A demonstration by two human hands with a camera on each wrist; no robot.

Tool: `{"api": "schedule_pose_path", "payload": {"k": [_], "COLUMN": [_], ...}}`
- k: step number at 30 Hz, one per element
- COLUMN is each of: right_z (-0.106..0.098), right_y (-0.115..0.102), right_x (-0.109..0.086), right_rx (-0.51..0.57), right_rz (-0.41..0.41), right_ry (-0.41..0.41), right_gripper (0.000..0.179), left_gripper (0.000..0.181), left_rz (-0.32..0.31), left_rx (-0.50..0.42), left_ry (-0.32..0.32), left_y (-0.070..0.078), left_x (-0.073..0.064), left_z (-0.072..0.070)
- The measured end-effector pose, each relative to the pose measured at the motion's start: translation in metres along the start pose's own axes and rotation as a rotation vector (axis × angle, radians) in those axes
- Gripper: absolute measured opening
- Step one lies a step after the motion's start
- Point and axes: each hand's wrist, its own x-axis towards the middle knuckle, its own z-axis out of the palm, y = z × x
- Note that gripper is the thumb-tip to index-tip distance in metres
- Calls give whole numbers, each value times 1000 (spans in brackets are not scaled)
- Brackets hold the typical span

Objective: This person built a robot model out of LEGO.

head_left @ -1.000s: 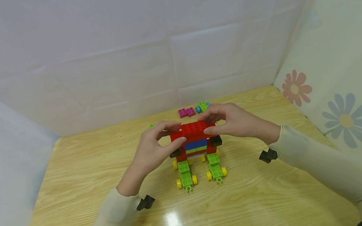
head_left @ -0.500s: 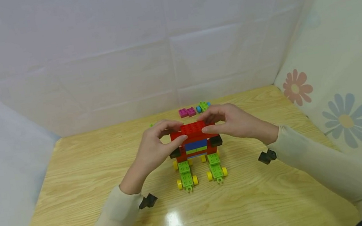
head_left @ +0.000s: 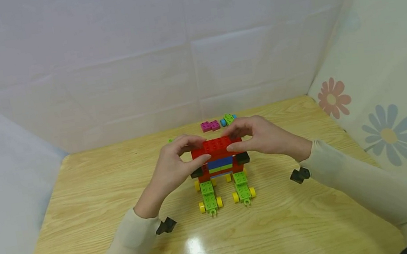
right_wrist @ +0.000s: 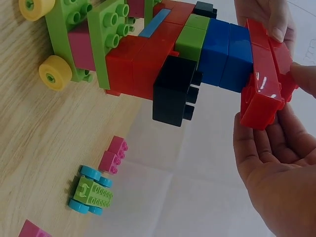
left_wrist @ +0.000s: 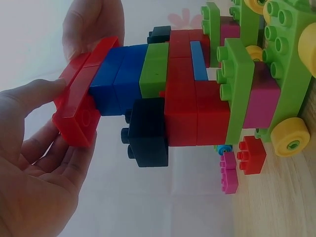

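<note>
A building-brick figure stands upright on two green wheeled bases (head_left: 209,198) with yellow wheels (left_wrist: 290,137). Across its top lie red bricks (head_left: 217,143), above a stack of blue bricks (left_wrist: 118,79) and a green brick (left_wrist: 154,76). My left hand (head_left: 175,162) grips the left end of the red top, thumb in front and fingers behind. From the right, my right hand (head_left: 262,135) pinches the same red top likewise. Black bricks (right_wrist: 173,91) stick out at both sides like arms, below the hands. In the head view the fingertips behind the top are partly hidden.
Behind the figure on the wooden table (head_left: 114,172) lie pink bricks (head_left: 210,126) and a small green car base (right_wrist: 93,192) with blue wheels. A loose red brick (left_wrist: 252,154) shows in the left wrist view. Cloth-covered walls surround the back and sides.
Both thumbs have drawn very slightly closer together along the red top over the last second. The figure and the loose bricks stay in place.
</note>
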Motion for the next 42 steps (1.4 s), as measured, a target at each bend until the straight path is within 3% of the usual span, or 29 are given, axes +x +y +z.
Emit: {"api": "schedule_pose_path", "payload": {"k": [8, 23, 42], "right_z": [2, 6, 7], "right_y": [3, 3, 4], "right_x": [2, 4, 4], "right_rx": [-2, -24, -27], "right_rz": [5, 44, 42], "right_ry": [13, 37, 47], "right_gripper": [34, 32, 33], "left_gripper": [38, 37, 39], "left_rz": [-48, -11, -28], "left_rx": [-18, 19, 14], "left_ry": [-6, 20, 28], "left_y": [-2, -9, -8], "left_x": [0, -2, -3], "left_z": [1, 4, 6]}}
